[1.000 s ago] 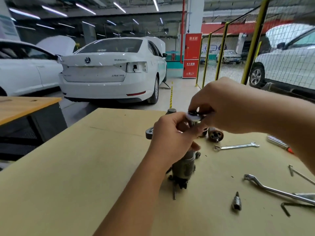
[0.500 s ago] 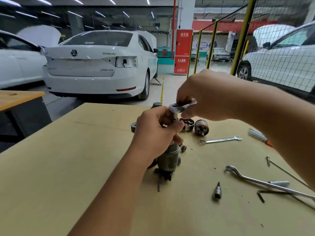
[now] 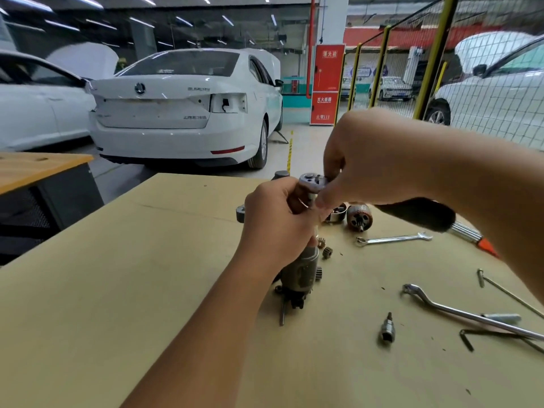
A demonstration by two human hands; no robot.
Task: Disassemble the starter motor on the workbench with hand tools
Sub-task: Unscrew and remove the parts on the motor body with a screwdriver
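here the left hand (image 3: 279, 222) curls tight around the upright grey metal starter motor (image 3: 301, 272); the right hand (image 3: 379, 160) pinches its round silvery end cap (image 3: 312, 181) above the smooth tan workbench (image 3: 147, 290).

The left hand (image 3: 276, 222) and right hand (image 3: 374, 160) were bare, both forearms uncovered, with no sleeves, gloves or rings visible.
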